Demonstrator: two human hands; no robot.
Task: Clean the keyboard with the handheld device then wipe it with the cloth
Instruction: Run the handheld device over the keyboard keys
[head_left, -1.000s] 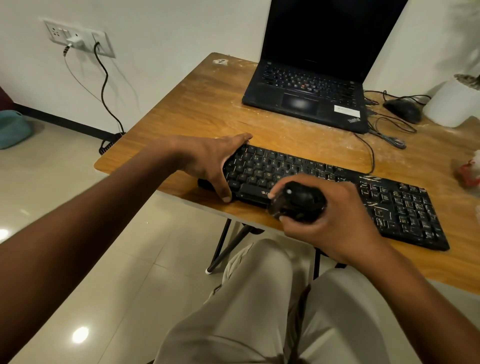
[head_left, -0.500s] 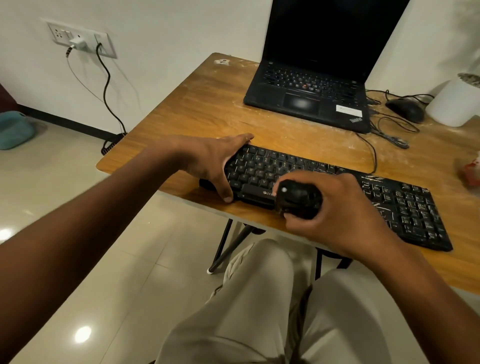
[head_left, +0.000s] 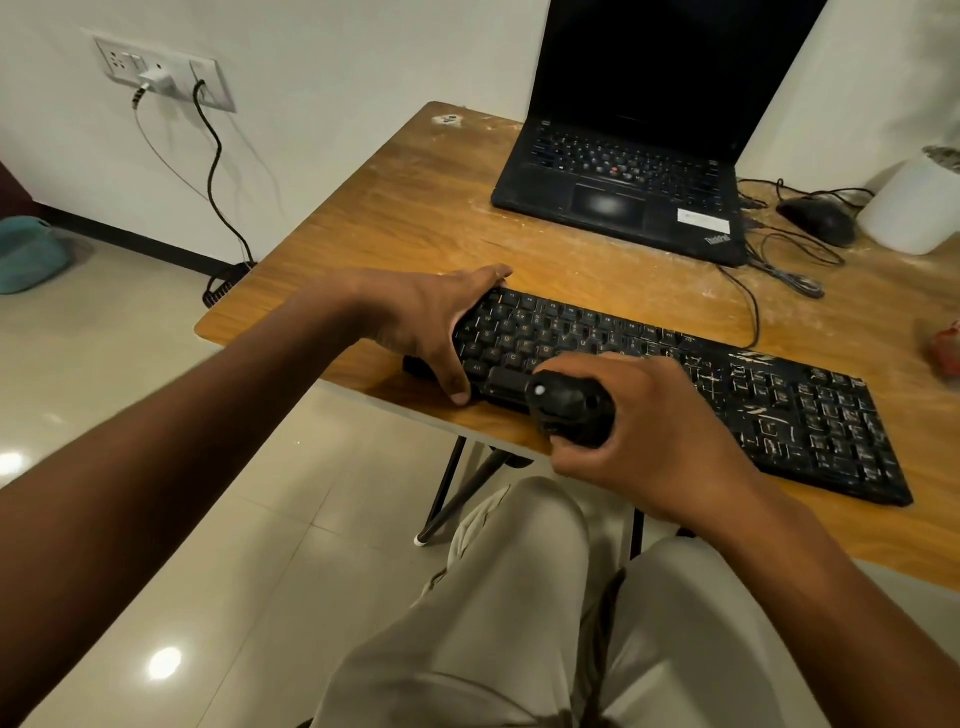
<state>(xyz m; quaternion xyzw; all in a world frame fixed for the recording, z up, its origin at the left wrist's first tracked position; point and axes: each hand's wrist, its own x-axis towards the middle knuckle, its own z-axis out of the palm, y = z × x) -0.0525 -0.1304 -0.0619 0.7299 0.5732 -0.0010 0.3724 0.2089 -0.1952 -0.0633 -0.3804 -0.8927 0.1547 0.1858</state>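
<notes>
A black keyboard (head_left: 779, 395) lies along the near edge of the wooden table (head_left: 415, 208); its right half is streaked with white dust. My left hand (head_left: 436, 322) grips the keyboard's left end, thumb on the front edge and fingers over the back. My right hand (head_left: 654, 431) holds a small black handheld device (head_left: 569, 410) with a white button, pressed against the keyboard's front middle near the space bar. No cloth is clearly visible; a red and white object (head_left: 948, 348) sits at the right edge.
An open black laptop (head_left: 623, 171) stands behind the keyboard. A black mouse (head_left: 815, 218) with cables and a white pot (head_left: 919, 208) sit at the back right. A wall socket (head_left: 161, 73) with plugged cords is to the left. My legs are under the table.
My right hand with the device has shifted slightly along the keyboard's front edge and turned a little. My left hand keeps its hold on the left end.
</notes>
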